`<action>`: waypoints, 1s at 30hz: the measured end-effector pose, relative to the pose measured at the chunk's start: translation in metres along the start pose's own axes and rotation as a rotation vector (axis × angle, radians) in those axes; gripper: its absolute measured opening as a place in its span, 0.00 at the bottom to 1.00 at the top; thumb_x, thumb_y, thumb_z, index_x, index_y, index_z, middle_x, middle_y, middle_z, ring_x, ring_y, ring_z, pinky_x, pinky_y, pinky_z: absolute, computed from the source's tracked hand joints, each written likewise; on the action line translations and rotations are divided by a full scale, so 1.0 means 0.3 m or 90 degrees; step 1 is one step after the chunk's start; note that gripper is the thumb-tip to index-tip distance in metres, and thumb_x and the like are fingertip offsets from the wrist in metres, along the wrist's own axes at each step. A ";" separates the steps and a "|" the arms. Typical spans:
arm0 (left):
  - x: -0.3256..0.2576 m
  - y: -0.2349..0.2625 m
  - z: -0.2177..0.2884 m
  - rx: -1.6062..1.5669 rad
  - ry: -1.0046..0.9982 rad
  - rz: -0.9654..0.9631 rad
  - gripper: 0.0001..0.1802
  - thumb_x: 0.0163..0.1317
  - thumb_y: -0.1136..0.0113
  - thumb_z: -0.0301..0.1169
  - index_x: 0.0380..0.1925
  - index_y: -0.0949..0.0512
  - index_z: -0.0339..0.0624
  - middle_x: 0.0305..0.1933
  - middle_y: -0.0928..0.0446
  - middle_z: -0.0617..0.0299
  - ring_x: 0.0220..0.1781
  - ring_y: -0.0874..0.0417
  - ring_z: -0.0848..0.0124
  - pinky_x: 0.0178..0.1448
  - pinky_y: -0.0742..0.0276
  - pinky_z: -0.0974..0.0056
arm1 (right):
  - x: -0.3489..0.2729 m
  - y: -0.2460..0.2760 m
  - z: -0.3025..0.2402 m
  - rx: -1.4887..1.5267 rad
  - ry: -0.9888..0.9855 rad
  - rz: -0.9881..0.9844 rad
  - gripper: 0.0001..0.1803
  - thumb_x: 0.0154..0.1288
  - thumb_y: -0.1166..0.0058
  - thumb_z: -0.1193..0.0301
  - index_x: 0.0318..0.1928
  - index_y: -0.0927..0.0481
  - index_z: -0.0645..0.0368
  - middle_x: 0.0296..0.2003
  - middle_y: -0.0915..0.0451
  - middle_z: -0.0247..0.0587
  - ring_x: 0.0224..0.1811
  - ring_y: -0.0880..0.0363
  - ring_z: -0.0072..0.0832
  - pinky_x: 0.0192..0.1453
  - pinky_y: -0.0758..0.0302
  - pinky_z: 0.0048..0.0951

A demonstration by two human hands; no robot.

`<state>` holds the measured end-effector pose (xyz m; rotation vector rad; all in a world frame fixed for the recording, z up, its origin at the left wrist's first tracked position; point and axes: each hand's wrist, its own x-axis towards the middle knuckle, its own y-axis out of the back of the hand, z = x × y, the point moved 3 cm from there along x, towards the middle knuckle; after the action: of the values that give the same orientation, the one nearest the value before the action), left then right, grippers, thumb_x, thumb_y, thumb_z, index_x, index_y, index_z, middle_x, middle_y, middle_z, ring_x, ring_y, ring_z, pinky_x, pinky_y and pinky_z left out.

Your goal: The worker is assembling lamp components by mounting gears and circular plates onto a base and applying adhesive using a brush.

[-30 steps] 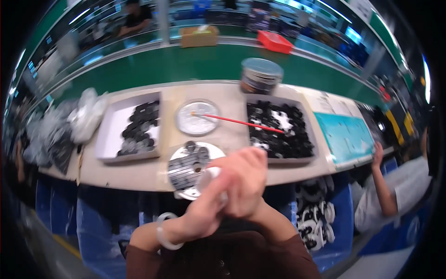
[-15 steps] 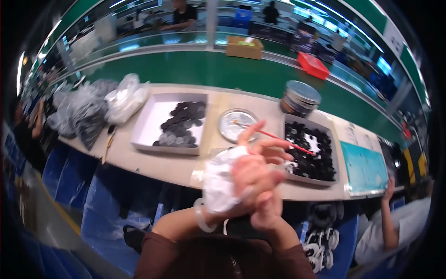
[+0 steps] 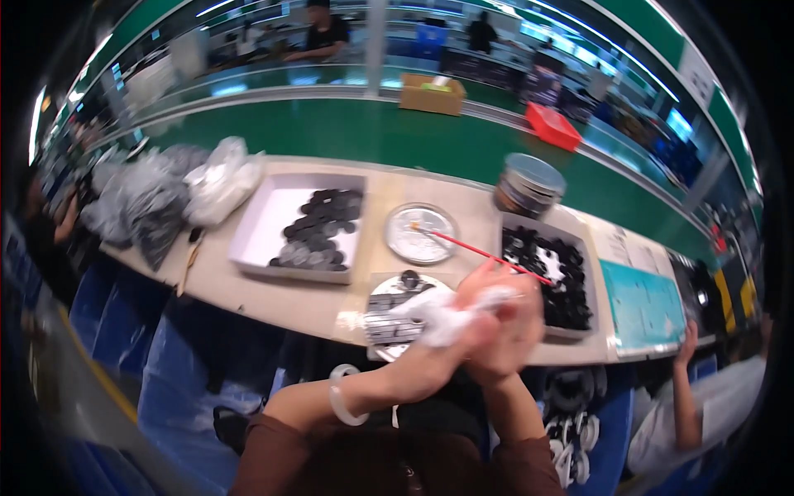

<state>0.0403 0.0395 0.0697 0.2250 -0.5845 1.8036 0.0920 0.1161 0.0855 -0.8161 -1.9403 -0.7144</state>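
In front of my body my two hands are together, both blurred. My left hand, with a white bangle on its wrist, closes on a crumpled white cloth that presses against my right hand. The right palm is partly covered by the cloth, and its fingers are smeared. Just left of the hands lies a round white-and-grey fixture with a small black part on it. Beyond them a thin red stick rests with one end in a shallow round dish.
A white box of black discs stands left, and another box of small black parts right. Behind that is a round tub. Plastic bags and a brush lie at far left. A person's hand touches a turquoise sheet.
My hands have come down and to the right, uncovering the dish and the fixture. The cloth, earlier over the back of my left hand, is now between the hands.
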 end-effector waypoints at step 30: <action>-0.561 1.228 0.396 0.953 0.211 0.896 0.31 0.50 0.39 0.44 0.49 0.32 0.33 0.45 0.26 0.44 0.46 0.25 0.53 0.49 0.32 0.59 | 0.080 0.321 0.317 -0.370 -0.350 -0.391 0.17 0.48 0.44 0.77 0.43 0.26 0.60 0.43 0.27 0.41 0.45 0.29 0.33 0.45 0.31 0.28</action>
<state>-0.2698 -0.2377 -0.0029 0.5544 1.3392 3.1955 0.1088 0.2525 0.0801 -0.8060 -2.5612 -1.6091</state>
